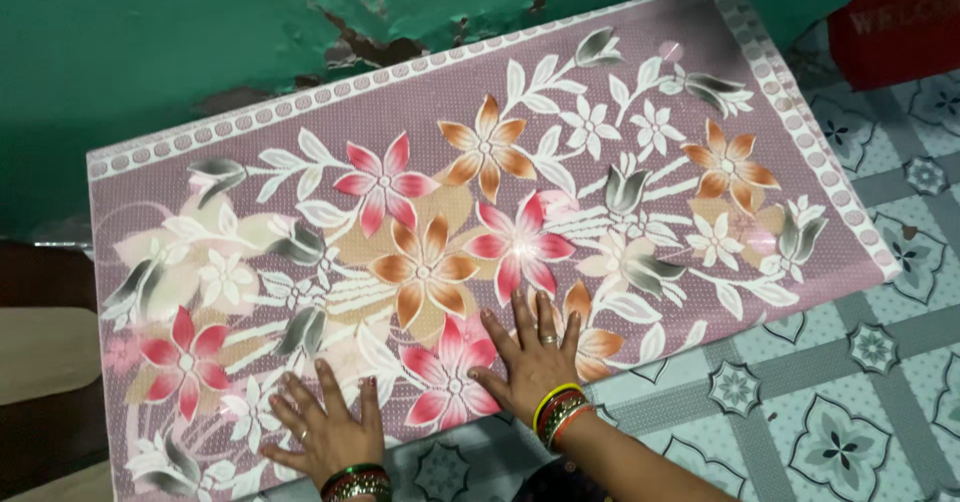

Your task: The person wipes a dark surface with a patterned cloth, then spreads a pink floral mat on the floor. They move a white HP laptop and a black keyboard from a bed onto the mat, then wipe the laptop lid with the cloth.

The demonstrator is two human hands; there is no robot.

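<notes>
Head view shows the left hand (325, 427) and right hand (530, 357), fingers spread and grasping nothing, pressed flat on the near edge of a flowered mauve mat (640, 92) lying on the patterned floor (850, 382) against a green wall (150, 42).

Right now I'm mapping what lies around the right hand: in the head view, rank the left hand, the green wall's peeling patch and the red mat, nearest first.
From the right hand, flat on the floral mat:
1. Left hand, beside it on the mat's near edge.
2. Peeling patch on the green wall, beyond the mat's far edge.
3. Red mat, top right corner on the patterned floor.
</notes>
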